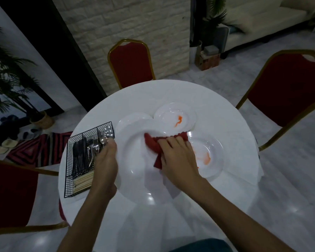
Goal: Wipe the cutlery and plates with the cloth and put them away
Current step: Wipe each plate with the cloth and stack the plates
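Note:
A large white plate (135,171) is held tilted over the round table. My left hand (105,160) grips its left rim, thumb on top. My right hand (178,159) presses a red cloth (154,144) onto the plate's upper face, fingers spread over the cloth. Behind it lie another white plate (129,119), a plate with an orange smear (175,117) and, at right, a plate with a fainter orange smear (209,153), partly hidden by my right hand.
A black wire cutlery basket (76,160) holds dark-handled cutlery, spoons and chopsticks at the table's left. The white tablecloth (225,113) covers the round table. Red chairs with gold frames stand behind (131,62), at right (287,88) and at left (9,195).

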`<act>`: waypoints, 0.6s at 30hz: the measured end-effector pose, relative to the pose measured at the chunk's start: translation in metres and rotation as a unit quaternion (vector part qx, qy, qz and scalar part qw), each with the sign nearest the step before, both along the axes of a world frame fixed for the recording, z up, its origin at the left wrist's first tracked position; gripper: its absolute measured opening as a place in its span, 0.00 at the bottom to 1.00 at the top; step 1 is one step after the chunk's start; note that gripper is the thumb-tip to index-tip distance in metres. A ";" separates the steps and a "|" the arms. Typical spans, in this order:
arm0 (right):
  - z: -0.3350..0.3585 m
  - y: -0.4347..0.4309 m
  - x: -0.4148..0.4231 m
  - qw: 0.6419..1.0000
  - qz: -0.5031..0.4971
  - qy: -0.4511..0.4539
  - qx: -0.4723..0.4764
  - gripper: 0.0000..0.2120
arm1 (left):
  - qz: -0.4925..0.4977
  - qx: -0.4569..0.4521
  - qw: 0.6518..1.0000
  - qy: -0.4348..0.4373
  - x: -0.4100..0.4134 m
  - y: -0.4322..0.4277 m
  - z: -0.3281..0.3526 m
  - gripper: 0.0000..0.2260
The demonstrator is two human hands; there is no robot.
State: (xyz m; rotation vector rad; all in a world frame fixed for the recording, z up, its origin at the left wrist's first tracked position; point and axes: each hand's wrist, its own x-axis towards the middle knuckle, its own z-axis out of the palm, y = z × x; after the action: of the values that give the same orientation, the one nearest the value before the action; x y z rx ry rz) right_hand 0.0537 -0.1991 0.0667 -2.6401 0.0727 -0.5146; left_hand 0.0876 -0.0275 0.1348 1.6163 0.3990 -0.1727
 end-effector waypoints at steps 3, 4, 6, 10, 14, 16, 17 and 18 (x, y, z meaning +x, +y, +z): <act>0.014 0.020 0.008 0.996 0.041 -0.030 0.080 0.13 | -0.057 0.025 0.998 -0.004 -0.002 -0.014 -0.012 0.15; 0.018 0.032 0.002 0.991 0.074 -0.053 0.097 0.11 | -0.059 0.037 0.998 -0.009 0.001 -0.015 -0.015 0.13; 0.020 0.052 -0.017 0.979 0.153 -0.049 0.123 0.14 | -0.028 0.017 0.999 -0.002 0.010 -0.011 -0.015 0.13; -0.010 0.042 -0.053 0.957 0.263 0.053 0.112 0.19 | 0.022 0.003 1.000 0.001 0.018 0.009 -0.006 0.19; -0.029 -0.001 -0.035 0.982 0.178 0.065 -0.017 0.22 | 0.022 0.003 1.000 0.011 0.014 0.016 -0.009 0.16; -0.029 -0.013 -0.013 0.986 0.127 0.078 -0.079 0.25 | 0.017 -0.006 1.000 0.023 0.011 0.009 -0.014 0.19; -0.026 -0.015 -0.004 0.986 0.118 0.078 -0.088 0.28 | 0.017 -0.009 0.999 0.026 0.008 0.004 -0.016 0.21; -0.025 -0.011 0.003 0.986 0.127 0.078 -0.078 0.30 | 0.016 -0.016 0.999 0.033 0.005 -0.001 -0.019 0.21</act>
State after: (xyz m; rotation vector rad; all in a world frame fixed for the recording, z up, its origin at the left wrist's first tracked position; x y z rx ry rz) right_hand 0.0567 -0.2105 0.0415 -2.7833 -0.2634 -0.2348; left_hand 0.0931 -0.0289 0.1159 1.5750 0.4698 -0.2075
